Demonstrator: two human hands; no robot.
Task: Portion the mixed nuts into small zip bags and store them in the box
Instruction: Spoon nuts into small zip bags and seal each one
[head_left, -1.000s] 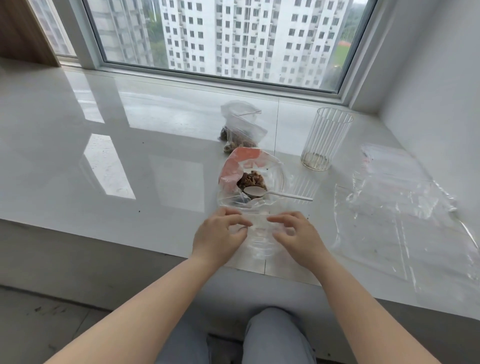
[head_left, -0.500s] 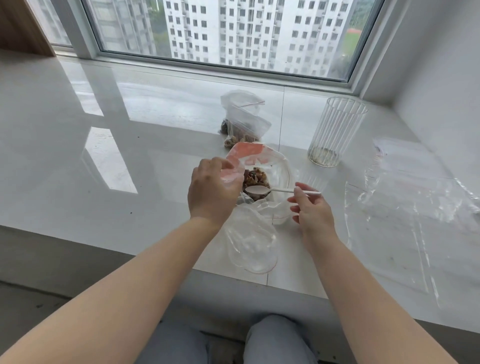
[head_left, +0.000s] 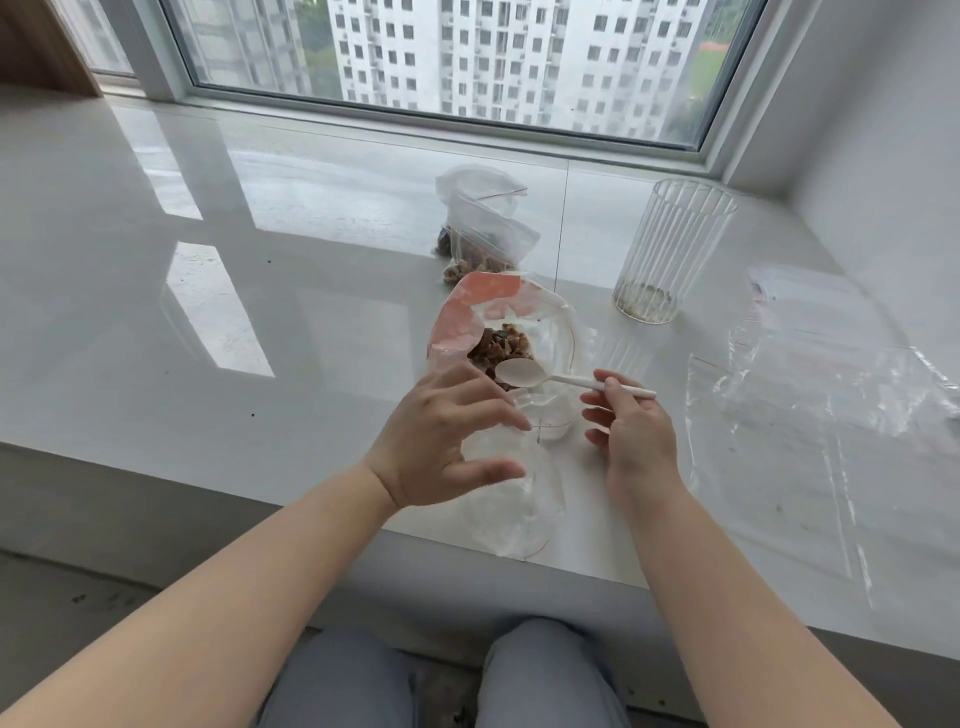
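The person sits at a glossy white table (head_left: 218, 322) set under a wide window (head_left: 467, 57), knees in pale trousers showing below its edge. The right hand (head_left: 631, 436) pinches the handle of a white plastic spoon (head_left: 524, 375), thumb and forefinger closed on the stem; its bowl looks empty and hovers over the mixed nuts (head_left: 501, 345). Those nuts sit in a heap inside a large clear bag with a red-orange panel (head_left: 475, 312), which lies open in the middle of the table.

The left hand (head_left: 441, 441) is spread, fingers loose and fanned, its grip released on nothing I can make out for certain; the fingertips hang at the mouth of a small empty zip bag (head_left: 511, 506), which lies flat at the near edge of the table with a thin red line along its seal. Whether a finger actually touches the plastic, I cannot tell.

Behind the big bag, two filled zip bags (head_left: 483, 228) rest against each other, nuts dark at their bottoms. To the right stands a ribbed clear glass (head_left: 670, 249), upright, with a little residue at its base. Further right, loose sheets of clear plastic (head_left: 810, 395) lie crumpled and flat across the table.
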